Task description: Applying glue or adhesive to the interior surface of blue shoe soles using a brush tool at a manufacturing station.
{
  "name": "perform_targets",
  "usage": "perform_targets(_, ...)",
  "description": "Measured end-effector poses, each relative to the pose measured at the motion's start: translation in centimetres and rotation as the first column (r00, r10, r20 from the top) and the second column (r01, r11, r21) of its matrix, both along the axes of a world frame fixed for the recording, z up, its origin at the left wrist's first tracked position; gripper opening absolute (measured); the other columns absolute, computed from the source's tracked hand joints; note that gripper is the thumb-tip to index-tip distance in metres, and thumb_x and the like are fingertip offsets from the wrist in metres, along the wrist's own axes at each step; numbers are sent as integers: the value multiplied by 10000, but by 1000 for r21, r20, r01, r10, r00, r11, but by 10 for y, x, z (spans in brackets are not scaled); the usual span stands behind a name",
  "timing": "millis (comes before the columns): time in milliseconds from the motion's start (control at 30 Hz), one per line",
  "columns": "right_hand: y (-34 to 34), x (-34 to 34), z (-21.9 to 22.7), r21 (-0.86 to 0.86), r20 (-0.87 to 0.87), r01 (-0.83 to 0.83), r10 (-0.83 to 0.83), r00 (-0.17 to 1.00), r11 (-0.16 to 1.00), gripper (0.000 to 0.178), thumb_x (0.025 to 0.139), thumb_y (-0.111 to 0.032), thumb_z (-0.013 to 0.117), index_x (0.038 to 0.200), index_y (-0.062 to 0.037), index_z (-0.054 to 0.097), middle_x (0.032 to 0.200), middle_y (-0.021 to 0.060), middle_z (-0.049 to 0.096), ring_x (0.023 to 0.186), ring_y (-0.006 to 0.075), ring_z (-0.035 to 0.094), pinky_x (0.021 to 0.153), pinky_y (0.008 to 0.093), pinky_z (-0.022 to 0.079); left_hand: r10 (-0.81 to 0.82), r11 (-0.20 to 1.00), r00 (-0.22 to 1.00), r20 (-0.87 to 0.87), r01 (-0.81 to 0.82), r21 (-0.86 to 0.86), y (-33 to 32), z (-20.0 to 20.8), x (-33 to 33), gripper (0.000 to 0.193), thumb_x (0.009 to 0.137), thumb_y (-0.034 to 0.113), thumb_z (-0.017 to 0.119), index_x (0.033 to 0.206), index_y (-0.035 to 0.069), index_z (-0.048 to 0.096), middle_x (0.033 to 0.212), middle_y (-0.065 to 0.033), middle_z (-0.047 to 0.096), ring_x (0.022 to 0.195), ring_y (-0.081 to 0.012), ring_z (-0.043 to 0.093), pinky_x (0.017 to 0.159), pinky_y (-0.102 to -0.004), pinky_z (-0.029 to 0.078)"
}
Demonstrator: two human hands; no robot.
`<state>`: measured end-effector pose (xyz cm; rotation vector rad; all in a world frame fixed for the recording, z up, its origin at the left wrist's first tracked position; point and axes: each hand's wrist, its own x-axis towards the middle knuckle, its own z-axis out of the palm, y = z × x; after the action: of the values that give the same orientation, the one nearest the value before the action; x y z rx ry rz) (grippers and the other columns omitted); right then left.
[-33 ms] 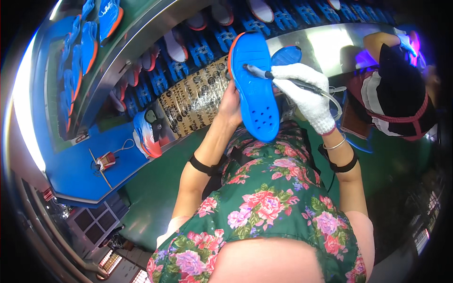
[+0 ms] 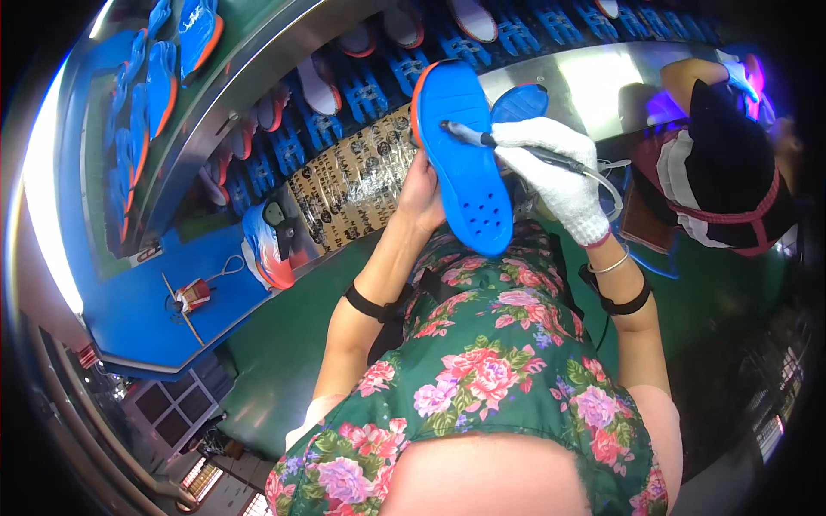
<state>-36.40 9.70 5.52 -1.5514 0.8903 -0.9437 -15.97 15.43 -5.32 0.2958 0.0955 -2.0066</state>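
A blue shoe sole (image 2: 460,168) with an orange rim and a group of small holes near its lower end is gripped by my bare left hand (image 2: 421,191) along its left edge. Most of those fingers are hidden behind it. In a white knitted glove, my right hand (image 2: 555,172) is closed around a brush (image 2: 469,135) with a thin tube running from its back end. The dark bristle tip rests on or just over the sole's upper middle. Another blue sole (image 2: 520,102) lies just behind the gloved hand, on the metal ledge.
A curved conveyor (image 2: 366,96) with blue holders, soles and shoe uppers runs across the far side. Tape-covered cardboard (image 2: 344,187) lines its near ledge. A red, white and blue shoe (image 2: 268,245) stands left. A co-worker (image 2: 731,172) is at the right; a rack of soles (image 2: 162,84) is upper left.
The sole has shifted and tilted slightly in my left hand, its lower end a little to the right. My right hand and the brush have moved slightly left.
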Motion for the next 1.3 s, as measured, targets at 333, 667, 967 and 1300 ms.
perform_targets(333,13,-10,-12,-190,-114,-145,124,986,971,169,826,12,778,993,-10,774,983,123,762,899,202,727,842,327,570,-51,987,999,-6,52,153,33,-44,15,569,1069,313,522,1471,-65,380,1383,-344,523,1134,-486,647,975,-523,602)
perform_targets(667,33,1,10,-151,-70,2,-12,997,988,212,815,56,773,1022,12,769,1007,137,755,917,203,720,853,314,555,115,985,951,-288,-147,-91,34,12,-6,806,932,524,524,1546,26,370,1505,-310,446,1309,-491,528,1090,-694,406)
perform_targets(967,38,17,30,-361,-85,-15,-17,996,933,228,760,45,819,971,-31,780,929,107,764,814,196,711,739,319,559,238,963,969,-60,-244,-112,36,25,-21,947,945,636,584,1594,41,236,1573,-228,392,1364,-371,512,1118,-567,452)
perform_targets(1300,-5,46,63,-704,-164,-86,-43,985,705,285,755,56,794,1027,-30,781,1013,152,760,900,282,723,811,369,569,226,973,969,99,-229,18,45,11,-24,867,927,644,609,1569,114,367,1556,-155,465,1406,-384,472,1174,-598,360)
